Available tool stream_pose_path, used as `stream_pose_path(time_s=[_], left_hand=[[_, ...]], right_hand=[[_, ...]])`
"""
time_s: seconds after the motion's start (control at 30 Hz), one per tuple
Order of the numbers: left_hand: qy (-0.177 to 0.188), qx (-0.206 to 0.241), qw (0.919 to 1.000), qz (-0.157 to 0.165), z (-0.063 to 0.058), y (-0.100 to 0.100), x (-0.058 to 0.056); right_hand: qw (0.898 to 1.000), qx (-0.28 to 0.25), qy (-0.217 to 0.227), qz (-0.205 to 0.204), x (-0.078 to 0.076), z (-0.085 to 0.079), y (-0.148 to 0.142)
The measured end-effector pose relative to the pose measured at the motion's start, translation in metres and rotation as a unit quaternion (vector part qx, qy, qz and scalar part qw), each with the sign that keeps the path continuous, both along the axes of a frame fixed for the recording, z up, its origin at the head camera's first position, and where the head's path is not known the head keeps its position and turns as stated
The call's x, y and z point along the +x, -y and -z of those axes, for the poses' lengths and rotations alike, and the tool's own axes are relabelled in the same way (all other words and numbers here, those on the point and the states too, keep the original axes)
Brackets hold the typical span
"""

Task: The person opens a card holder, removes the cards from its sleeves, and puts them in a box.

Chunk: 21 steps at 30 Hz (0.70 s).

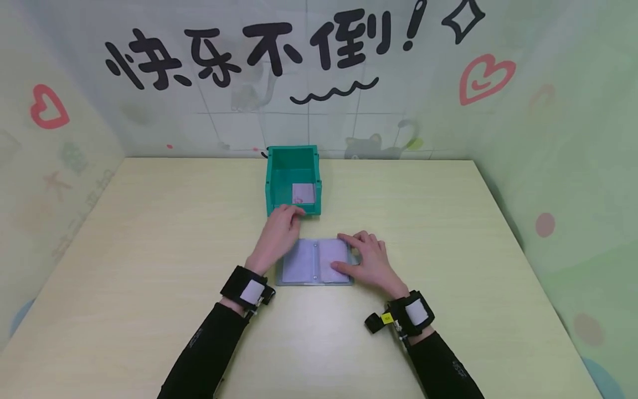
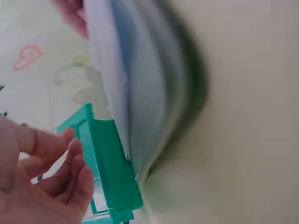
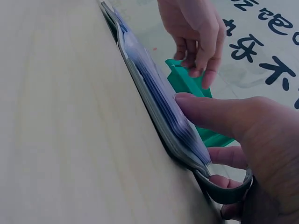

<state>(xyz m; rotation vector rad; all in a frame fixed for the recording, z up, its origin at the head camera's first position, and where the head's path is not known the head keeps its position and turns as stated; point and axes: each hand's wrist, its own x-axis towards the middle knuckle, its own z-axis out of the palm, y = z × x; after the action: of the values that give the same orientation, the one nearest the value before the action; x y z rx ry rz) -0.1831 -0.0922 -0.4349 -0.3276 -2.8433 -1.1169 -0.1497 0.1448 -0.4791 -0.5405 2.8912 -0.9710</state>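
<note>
A small binder [image 1: 300, 265] lies spread on the table, with pale purple pages, a ring spine down its middle and a grey-blue cover. My right hand [image 1: 371, 263] holds its right side, the thumb on the right page and the other fingers at the edge by a strap [image 3: 226, 193]. Above the binder's far left corner is my left hand [image 1: 281, 230], its fingertips near the front wall of a green bin [image 1: 293, 157]. Its fingers are loosely bent, and nothing shows between them in the left wrist view. A small pinkish card [image 1: 303, 192] lies inside the bin.
The pale wooden table [image 1: 149, 249] reaches back to a printed wall [image 1: 224, 133] with large black characters. Side panels [image 1: 548, 166] stand along the left and right. The bin is close to the back edge of the table.
</note>
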Motion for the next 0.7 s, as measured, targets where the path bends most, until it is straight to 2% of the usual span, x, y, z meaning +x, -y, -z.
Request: stream_pose_path(time_s=[0.13,0.33,0.47,0.7], left_hand=[[0.069,0.033,0.9966,0.029,0.004,0.009,0.019],[0.149,0.062,0.9857,0.047,0.009,0.016,0.031],[0.172,0.083,0.9801,0.057,0.010,0.020,0.034],[0.179,0.100,0.9755,0.081,0.014,0.025,0.032]], right_hand=[[1.000,-0.009,0.006,0.015,-0.003,0.000,0.004],[0.998,-0.039,0.025,0.041,-0.008,-0.001,0.008],[0.997,-0.053,0.032,0.049,-0.009,-0.001,0.010],[0.993,-0.088,0.038,0.068,-0.010,-0.003,0.012]])
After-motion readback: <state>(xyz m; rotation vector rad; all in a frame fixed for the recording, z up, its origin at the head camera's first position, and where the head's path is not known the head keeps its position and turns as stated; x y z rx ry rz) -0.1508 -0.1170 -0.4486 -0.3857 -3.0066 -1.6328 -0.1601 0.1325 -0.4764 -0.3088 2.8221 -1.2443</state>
